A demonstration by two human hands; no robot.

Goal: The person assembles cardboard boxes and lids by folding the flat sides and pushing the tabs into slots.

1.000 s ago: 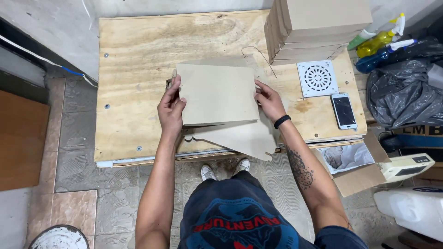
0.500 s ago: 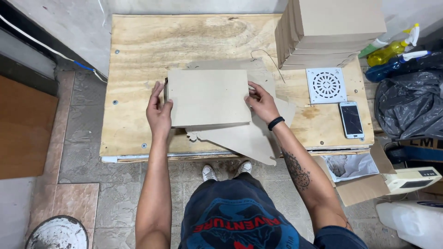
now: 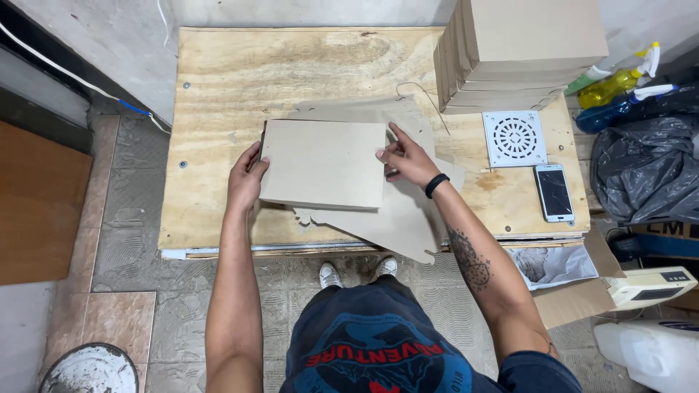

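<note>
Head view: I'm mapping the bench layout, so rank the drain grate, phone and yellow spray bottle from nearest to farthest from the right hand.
From the right hand:
1. Drain grate, just to its right on the bench.
2. Phone, further right, near the front edge.
3. Yellow spray bottle, off the bench's far right corner.

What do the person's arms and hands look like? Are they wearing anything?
Both arms are bare, with no gloves or sleeves showing. The right hand has a black band at its wrist, and a dark round tattoo marks that forearm. The left hand wears nothing.
</note>
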